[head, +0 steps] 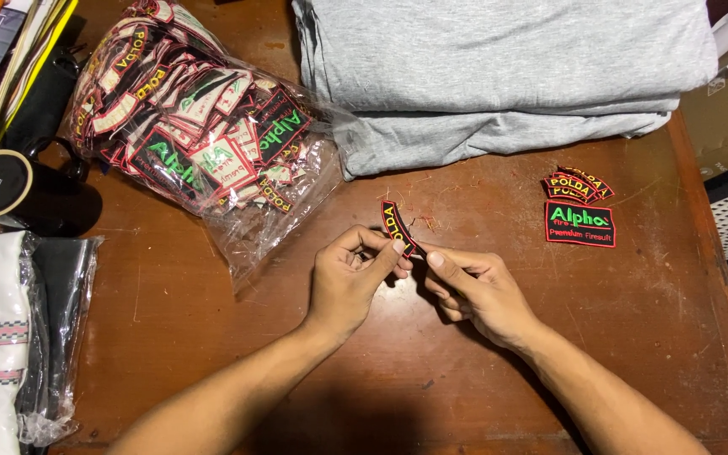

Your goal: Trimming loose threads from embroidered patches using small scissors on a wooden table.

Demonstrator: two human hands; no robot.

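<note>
A small curved black patch [395,224] with red edging and yellow lettering is pinched at its lower end between my left hand [349,282] and my right hand [475,291], above the middle of the brown wooden table [212,337]. The thumb and fingers of both hands meet at the patch's bottom tip; the rest of it stands up and away from me. A clear plastic bag [200,126] stuffed with several similar patches lies at the upper left. At the right, a small stack of curved patches [579,184] rests beside a rectangular black patch [580,224] with green lettering.
Folded grey cloth [499,76] is stacked at the table's far side. A black mug [23,194] stands at the left edge by papers [2,59]. Wrapped garments [18,337] lie at the lower left. The table's right edge [718,278] borders dark crates.
</note>
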